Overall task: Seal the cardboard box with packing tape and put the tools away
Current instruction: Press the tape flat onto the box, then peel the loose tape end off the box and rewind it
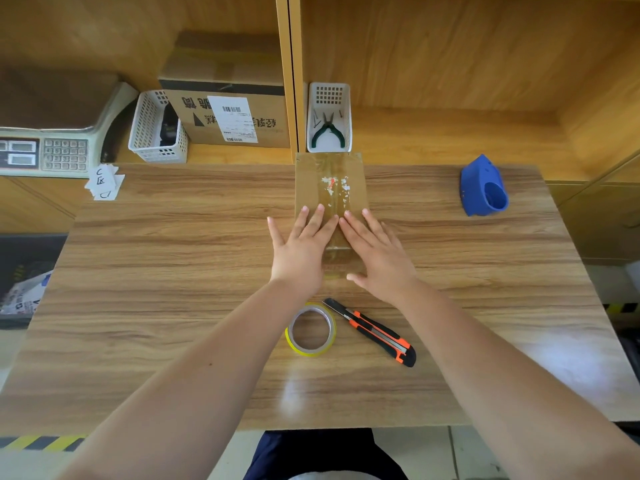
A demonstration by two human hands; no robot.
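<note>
A small brown cardboard box point(329, 181) lies on the wooden table point(173, 271), with clear tape running along its top seam. My left hand point(301, 244) and my right hand point(377, 251) rest flat on the near half of the box, fingers spread, side by side over the tape. Neither hand holds anything. A roll of packing tape point(311, 329) with a yellow rim lies flat just in front of my wrists. An orange and black utility knife point(372, 330) lies to the right of the roll, its blade end pointing towards the box.
A blue tape dispenser point(483, 187) stands at the far right of the table. On the shelf behind are a white basket with green pliers point(329, 117), another white basket point(156, 129), a labelled carton point(232, 112) and a scale point(45, 147). Paper slips point(104, 183) lie at far left.
</note>
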